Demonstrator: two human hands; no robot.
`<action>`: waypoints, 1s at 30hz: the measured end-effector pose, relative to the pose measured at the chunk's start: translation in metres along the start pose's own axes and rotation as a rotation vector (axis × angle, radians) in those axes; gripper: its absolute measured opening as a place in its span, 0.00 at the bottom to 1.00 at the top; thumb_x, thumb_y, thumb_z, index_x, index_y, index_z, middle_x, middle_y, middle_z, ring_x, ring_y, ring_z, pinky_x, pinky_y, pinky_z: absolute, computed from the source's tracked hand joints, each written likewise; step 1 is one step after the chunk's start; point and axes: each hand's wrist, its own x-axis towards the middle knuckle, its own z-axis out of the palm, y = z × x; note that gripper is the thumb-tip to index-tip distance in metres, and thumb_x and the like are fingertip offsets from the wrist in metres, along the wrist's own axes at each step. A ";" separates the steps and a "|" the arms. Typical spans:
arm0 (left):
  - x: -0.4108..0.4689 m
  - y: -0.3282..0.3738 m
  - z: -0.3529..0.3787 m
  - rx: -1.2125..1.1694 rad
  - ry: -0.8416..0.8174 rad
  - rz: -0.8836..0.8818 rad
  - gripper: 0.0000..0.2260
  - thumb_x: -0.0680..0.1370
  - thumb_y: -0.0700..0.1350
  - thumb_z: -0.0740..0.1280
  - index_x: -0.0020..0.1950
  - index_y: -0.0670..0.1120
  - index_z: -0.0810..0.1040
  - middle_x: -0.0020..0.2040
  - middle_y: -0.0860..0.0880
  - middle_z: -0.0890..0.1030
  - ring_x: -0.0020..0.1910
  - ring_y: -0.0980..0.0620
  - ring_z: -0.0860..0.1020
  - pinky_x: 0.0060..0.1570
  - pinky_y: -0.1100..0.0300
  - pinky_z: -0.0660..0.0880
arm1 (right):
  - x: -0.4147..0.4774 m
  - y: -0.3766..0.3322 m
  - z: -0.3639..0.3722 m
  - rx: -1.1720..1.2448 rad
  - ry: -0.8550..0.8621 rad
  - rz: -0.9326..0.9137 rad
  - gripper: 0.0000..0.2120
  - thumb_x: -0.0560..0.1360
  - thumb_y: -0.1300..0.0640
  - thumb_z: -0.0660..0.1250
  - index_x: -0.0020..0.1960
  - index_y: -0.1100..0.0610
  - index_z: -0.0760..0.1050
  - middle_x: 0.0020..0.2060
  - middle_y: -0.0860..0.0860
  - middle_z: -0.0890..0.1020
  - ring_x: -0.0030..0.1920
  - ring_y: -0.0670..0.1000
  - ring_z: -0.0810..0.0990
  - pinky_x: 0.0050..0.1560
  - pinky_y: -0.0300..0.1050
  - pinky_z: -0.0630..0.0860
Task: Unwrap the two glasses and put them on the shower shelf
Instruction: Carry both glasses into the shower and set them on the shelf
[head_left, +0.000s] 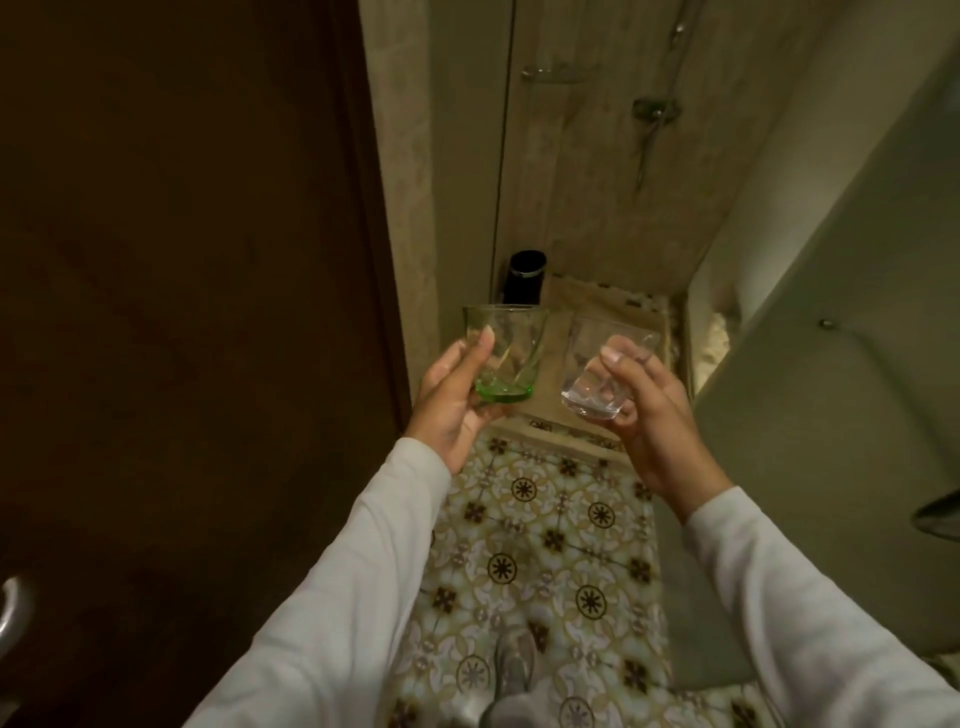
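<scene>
My left hand (451, 405) grips a green glass (506, 353) by its lower side, upright and bare of wrapping. A clear glass (605, 371) is held in my right hand (652, 415), tilted slightly, also unwrapped. Both glasses are held out in front of me at mid-frame, a small gap apart. High on the shower's back wall hangs a curved wire shower shelf (558, 73), far above and beyond the glasses. No wrapping is in sight.
A dark wooden door (182, 312) with a metal handle (13, 613) fills the left. A black cylinder (524, 278) stands at the shower's floor corner. The shower mixer and hose (655, 111) hang on the wall. Patterned floor tiles (561, 545) lie below; a grey-green panel (831, 364) is at right.
</scene>
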 end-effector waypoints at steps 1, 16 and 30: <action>0.017 -0.002 0.004 -0.013 0.004 -0.013 0.40 0.68 0.58 0.77 0.73 0.42 0.69 0.65 0.39 0.80 0.61 0.41 0.81 0.51 0.48 0.81 | 0.014 -0.003 -0.005 0.001 0.003 -0.004 0.18 0.70 0.51 0.75 0.59 0.49 0.78 0.43 0.46 0.88 0.44 0.47 0.87 0.50 0.53 0.83; 0.264 0.001 0.085 0.064 -0.062 -0.071 0.33 0.69 0.58 0.75 0.69 0.45 0.75 0.63 0.45 0.82 0.61 0.46 0.81 0.51 0.51 0.81 | 0.240 -0.059 -0.062 0.020 0.132 -0.045 0.25 0.64 0.48 0.76 0.60 0.51 0.79 0.47 0.49 0.86 0.45 0.47 0.87 0.43 0.49 0.84; 0.492 -0.001 0.117 0.113 -0.178 -0.101 0.38 0.65 0.61 0.78 0.70 0.46 0.74 0.64 0.45 0.82 0.62 0.45 0.80 0.61 0.43 0.77 | 0.446 -0.073 -0.093 -0.013 0.227 -0.086 0.21 0.69 0.48 0.75 0.61 0.50 0.81 0.48 0.48 0.88 0.47 0.49 0.88 0.37 0.45 0.82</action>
